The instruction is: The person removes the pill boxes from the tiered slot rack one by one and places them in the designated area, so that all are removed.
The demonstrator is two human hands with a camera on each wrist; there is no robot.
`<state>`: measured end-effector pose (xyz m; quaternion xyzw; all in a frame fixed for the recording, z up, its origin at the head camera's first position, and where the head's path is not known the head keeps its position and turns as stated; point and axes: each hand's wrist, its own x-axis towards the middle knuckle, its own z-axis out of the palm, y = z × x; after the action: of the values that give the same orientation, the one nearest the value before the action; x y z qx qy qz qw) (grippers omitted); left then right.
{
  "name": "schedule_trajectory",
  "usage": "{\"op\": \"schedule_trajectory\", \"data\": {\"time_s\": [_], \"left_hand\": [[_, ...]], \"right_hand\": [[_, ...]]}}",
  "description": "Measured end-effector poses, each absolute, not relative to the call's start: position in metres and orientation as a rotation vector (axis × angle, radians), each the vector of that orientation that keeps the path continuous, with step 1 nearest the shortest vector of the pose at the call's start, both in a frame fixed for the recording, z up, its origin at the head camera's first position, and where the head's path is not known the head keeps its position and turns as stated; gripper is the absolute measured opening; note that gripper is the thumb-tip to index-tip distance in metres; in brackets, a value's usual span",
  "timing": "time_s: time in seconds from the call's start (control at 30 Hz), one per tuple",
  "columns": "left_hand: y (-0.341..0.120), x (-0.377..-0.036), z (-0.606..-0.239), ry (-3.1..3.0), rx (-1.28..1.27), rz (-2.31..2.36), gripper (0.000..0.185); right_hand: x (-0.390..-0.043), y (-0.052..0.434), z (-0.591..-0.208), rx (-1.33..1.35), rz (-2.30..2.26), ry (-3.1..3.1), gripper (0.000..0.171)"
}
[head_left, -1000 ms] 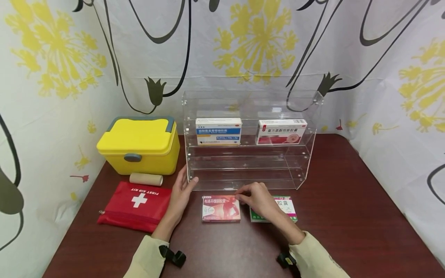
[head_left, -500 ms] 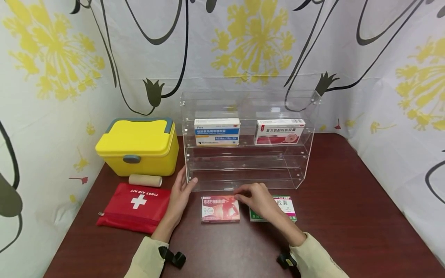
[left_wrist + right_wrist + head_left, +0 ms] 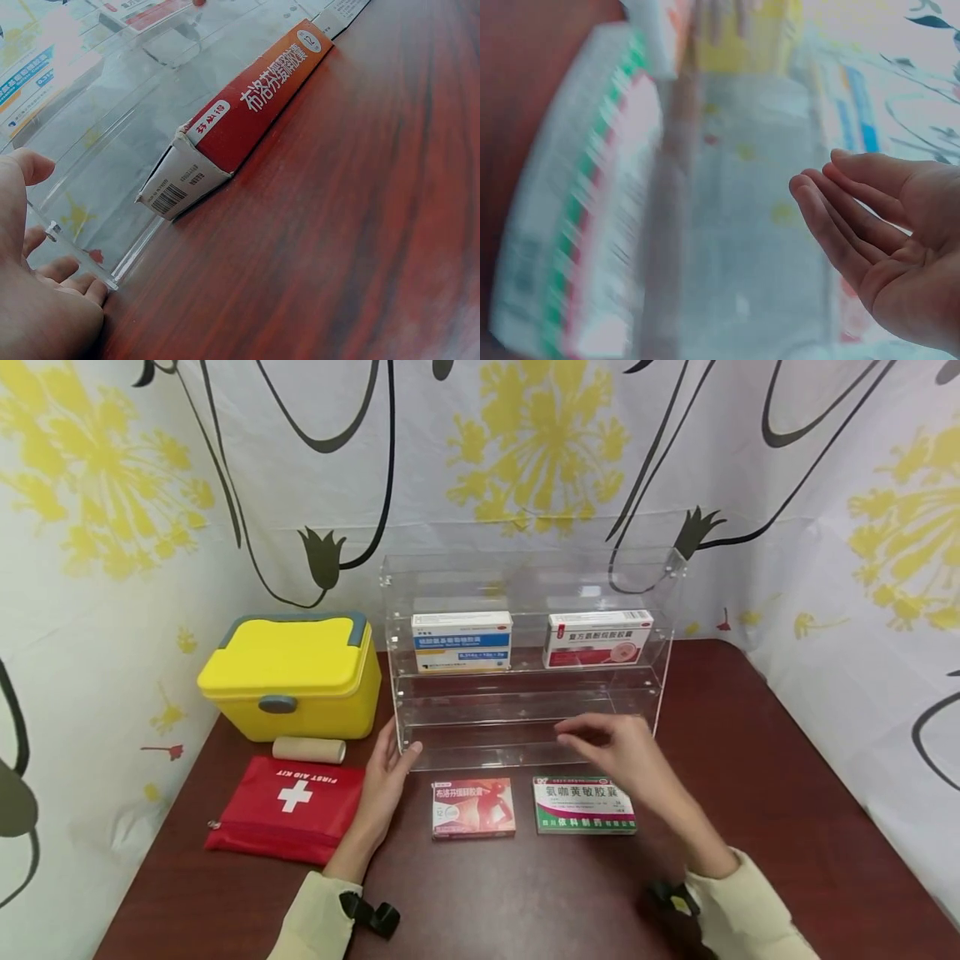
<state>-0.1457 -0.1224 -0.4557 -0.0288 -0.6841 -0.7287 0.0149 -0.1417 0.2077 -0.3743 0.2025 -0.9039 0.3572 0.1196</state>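
At the lower left corner of a clear acrylic display rack [image 3: 517, 757], my left hand [image 3: 385, 785] grips the side panel, thumb in front and fingers on the outer side. My right hand [image 3: 618, 752] is raised before the rack's lower right part, holding nothing; the right wrist view shows its fingers extended and slightly bent. Below it lies a green and white medicine box [image 3: 585, 806] on the table. A pink-red medicine box [image 3: 473, 808] lies flat to its left. On the rack's upper tier stand a blue and white box [image 3: 462, 643] and a red and white box [image 3: 597, 640].
A yellow lidded case [image 3: 292, 681] with a grey latch stands left of the rack. In front of it lies a beige cardboard tube [image 3: 309, 749], then a red first aid pouch [image 3: 288, 810]. Patterned white cloth [image 3: 540, 468] surrounds the dark wood table [image 3: 480, 902].
My right hand has left the pink-red box's upper right corner and moved up and to the right, uncovering the green and white box. My left hand stays on the rack.
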Motion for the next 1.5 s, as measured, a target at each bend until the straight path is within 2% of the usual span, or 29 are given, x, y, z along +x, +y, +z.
{"op": "schedule_trajectory", "data": {"time_s": [0.37, 0.67, 0.97, 1.27, 1.5], "left_hand": [[-0.124, -0.145, -0.456, -2.142, -0.069, -2.271, 0.065], [-0.126, -0.144, -0.459, -2.137, -0.059, -2.288, 0.066], [-0.126, -0.144, -0.459, -2.139, -0.050, -2.285, 0.066], [-0.124, -0.145, -0.460, -2.116, -0.085, -2.279, 0.065], [-0.123, -0.146, -0.459, -2.118, -0.110, -2.273, 0.066]], "right_hand": [[-0.162, 0.253, -0.317, 0.468, 0.871, -2.504, 0.018], [-0.189, 0.271, -0.277, 0.410, 0.623, -2.498, 0.031], [-0.202, 0.265, -0.265, 0.461, 0.438, -2.711, 0.038], [-0.213, 0.268, -0.263, 0.615, 0.473, -2.754, 0.031], [-0.217, 0.275, -0.257, 0.589, 0.597, -2.769, 0.027]]}}
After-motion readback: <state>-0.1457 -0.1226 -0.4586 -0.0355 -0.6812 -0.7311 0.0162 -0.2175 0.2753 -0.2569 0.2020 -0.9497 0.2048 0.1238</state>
